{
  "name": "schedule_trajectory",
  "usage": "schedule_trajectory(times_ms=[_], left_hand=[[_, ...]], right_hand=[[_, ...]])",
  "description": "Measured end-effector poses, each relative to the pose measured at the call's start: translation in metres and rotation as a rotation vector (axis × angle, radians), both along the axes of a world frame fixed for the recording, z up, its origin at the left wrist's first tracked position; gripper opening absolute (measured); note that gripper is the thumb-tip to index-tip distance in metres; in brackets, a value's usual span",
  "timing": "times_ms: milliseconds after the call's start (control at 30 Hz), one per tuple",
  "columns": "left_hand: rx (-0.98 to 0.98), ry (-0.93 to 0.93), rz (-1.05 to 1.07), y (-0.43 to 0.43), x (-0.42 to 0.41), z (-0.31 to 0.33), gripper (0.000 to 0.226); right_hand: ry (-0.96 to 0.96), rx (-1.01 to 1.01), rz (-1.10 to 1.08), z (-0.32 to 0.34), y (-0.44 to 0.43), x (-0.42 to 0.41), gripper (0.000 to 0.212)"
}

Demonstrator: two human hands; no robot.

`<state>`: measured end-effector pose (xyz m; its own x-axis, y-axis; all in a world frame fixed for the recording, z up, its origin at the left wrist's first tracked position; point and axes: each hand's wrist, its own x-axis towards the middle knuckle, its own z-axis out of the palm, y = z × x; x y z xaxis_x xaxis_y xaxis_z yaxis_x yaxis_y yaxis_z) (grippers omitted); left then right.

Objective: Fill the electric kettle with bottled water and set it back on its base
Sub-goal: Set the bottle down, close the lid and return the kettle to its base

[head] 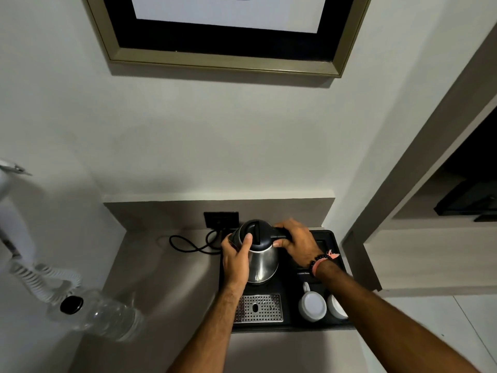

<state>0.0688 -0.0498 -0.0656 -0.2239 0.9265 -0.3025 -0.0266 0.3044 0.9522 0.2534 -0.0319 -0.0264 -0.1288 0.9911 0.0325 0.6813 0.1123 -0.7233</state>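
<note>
At frame centre, right hand [297, 244] grips the kettle [258, 251] handle; left hand [236, 255] cups its side, steadying it upright.

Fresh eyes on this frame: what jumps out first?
Both hands on the steel kettle at centre, on the black tray: the left hand steadies its body, the right hand grips the handle. A capped clear water bottle sits on the counter at lower left, and two white cups sit upside down at the tray's near right.
</note>
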Motion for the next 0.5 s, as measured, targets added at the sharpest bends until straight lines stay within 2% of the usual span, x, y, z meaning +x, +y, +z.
schedule_trajectory(times_ms=[167,300,400,500], left_hand=[[-0.015,0.0,-0.026,-0.002,-0.004,0.004,0.076],[0.008,0.012,0.039,0.002,-0.009,0.018,0.091],[0.061,0.112,0.034,0.009,-0.017,0.033,0.095],[0.156,0.228,0.003,0.015,-0.025,0.052,0.095]], right_hand=[[-0.03,0.006,-0.026,0.001,-0.006,0.0,0.054],[-0.22,0.132,-0.157,-0.005,-0.029,-0.001,0.075],[-0.366,0.209,-0.197,-0.013,-0.046,-0.002,0.067],[-0.415,0.202,-0.188,-0.015,-0.055,-0.005,0.068]])
